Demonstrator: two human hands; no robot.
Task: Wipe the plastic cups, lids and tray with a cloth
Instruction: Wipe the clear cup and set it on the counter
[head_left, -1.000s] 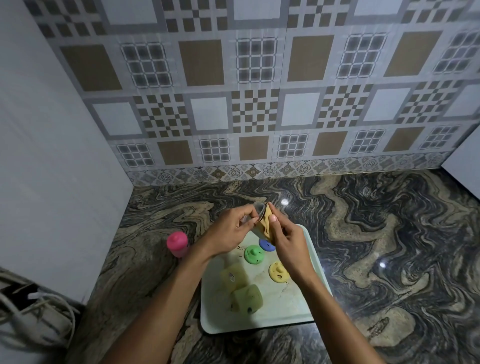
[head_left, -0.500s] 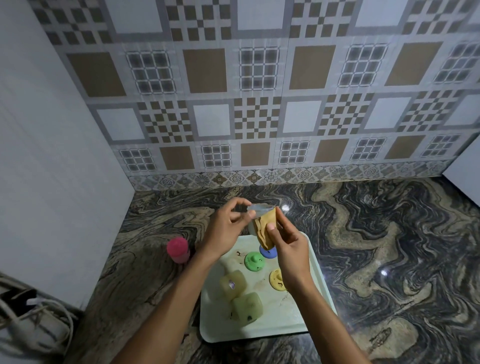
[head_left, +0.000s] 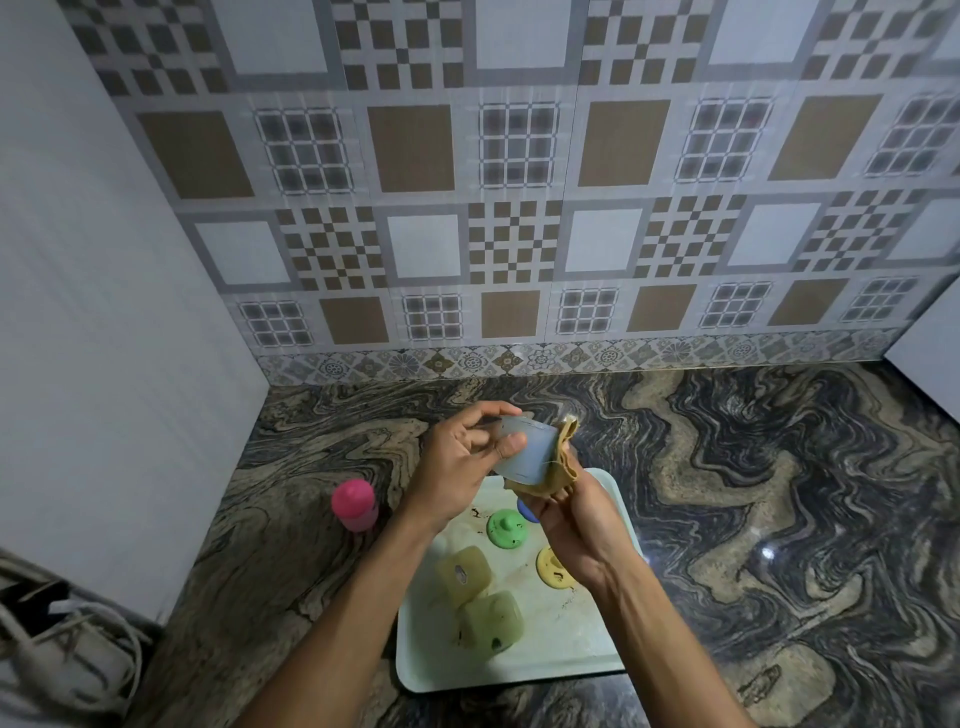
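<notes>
My left hand (head_left: 457, 467) grips a translucent bluish plastic cup (head_left: 527, 449), held on its side above the far end of the pale tray (head_left: 582, 649). My right hand (head_left: 574, 514) presses a tan cloth (head_left: 558, 467) against the cup's right side and underside. On the tray lie a yellowish cup (head_left: 465, 571) and a greenish cup (head_left: 491, 623), a green lid (head_left: 506, 527), a yellow lid (head_left: 548, 566) partly behind my right wrist, and a blue lid (head_left: 524, 509) mostly hidden.
A pink-capped cup (head_left: 356, 504) stands on the marbled counter (head_left: 779, 519) left of the tray. A tiled wall (head_left: 519, 208) rises behind and a plain white wall (head_left: 104, 312) closes the left side. White cables (head_left: 67, 649) lie at the bottom left.
The cup has turned onto its side in my left hand. The cloth has shifted from the cup's front to its right side and underneath. Both hands sit slightly higher above the tray.
</notes>
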